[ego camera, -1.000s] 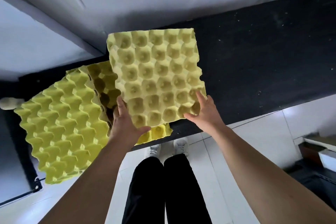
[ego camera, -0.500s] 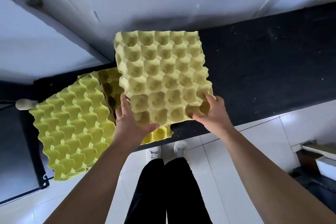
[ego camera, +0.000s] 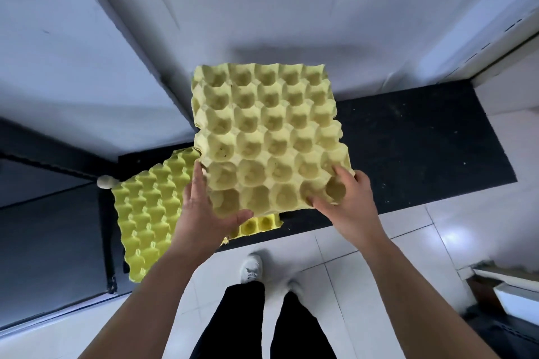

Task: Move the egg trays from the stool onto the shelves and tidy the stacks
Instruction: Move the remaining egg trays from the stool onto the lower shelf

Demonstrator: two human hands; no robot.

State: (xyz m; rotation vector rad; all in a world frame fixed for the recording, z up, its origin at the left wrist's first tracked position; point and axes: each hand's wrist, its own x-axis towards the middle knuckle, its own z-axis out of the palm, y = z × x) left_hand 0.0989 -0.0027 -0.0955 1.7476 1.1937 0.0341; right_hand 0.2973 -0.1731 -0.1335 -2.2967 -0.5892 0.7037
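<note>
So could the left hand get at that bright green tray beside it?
Probably yes, but not freely. The bright green tray lies just left of the left hand with nothing between them. That hand, though, holds the pale yellow tray together with the right hand, so it would have to let go first.

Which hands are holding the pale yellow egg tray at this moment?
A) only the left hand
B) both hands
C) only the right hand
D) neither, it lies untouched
B: the left hand and the right hand each grip a near corner of the pale egg tray.
</note>
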